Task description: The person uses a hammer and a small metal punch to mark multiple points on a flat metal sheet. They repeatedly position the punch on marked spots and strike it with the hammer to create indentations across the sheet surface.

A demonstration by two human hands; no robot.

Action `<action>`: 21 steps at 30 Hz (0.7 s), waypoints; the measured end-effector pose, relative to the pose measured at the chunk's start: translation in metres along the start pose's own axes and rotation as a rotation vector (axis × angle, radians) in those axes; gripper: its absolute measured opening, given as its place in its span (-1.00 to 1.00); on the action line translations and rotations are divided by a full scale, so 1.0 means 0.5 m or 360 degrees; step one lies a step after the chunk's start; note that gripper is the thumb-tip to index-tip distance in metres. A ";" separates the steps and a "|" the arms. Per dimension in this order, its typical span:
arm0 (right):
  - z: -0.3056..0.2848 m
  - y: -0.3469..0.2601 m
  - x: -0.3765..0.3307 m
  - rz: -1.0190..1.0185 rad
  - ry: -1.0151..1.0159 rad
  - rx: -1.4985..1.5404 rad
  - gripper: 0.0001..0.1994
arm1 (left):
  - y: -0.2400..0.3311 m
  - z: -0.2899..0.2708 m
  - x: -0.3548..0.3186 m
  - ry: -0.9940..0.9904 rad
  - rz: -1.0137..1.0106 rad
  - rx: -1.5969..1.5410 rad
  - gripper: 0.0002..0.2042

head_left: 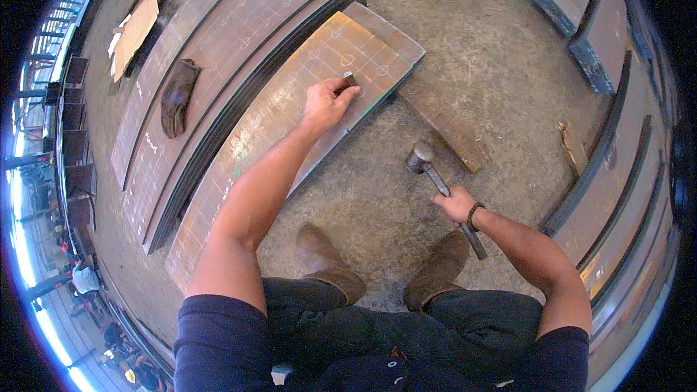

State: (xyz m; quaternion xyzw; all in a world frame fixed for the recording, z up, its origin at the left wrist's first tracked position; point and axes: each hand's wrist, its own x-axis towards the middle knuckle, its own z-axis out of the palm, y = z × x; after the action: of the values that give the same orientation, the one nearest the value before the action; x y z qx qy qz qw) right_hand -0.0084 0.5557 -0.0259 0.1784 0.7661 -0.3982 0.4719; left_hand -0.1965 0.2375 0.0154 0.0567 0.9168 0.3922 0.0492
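Observation:
My left hand (328, 104) reaches out over a rust-brown steel plate (290, 94) marked with a chalk grid and small circles. Pinched in its fingers is a short steel punch (350, 80), its bright end up; my fingers hide its lower end, so contact with the plate cannot be made out. In my right hand (457, 205) is a hammer (438, 181), gripped partway along its handle. Its round metal head points away from me, above the floor and to the right of the plate.
Stacked steel plates (239, 43) lie to the left, with a dark glove-like bundle (178, 98) on top. A flat bar (446, 127) extends from beneath the marked plate. More thick plates (617, 167) line the right. Cardboard (136, 35) lies far left. My boots (439, 265) stand on the floor.

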 end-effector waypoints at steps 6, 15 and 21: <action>-0.002 0.001 0.001 0.0026 -0.0041 0.0032 -0.60 | 0.001 -0.001 -0.002 -0.0004 -0.0010 0.0048 -0.67; -0.001 -0.004 -0.004 0.0031 -0.0029 0.0077 -0.62 | 0.006 -0.002 -0.002 -0.0015 -0.0019 -0.0036 -0.68; 0.004 0.006 0.003 0.0023 0.0011 0.0010 -0.57 | 0.005 -0.004 0.001 -0.0046 0.0004 0.0151 -0.66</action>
State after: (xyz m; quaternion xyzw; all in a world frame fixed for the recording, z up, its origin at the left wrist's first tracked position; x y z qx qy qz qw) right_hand -0.0064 0.5558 -0.0290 0.1868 0.7650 -0.3968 0.4716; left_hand -0.1971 0.2377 0.0184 0.0657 0.9335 0.3474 0.0592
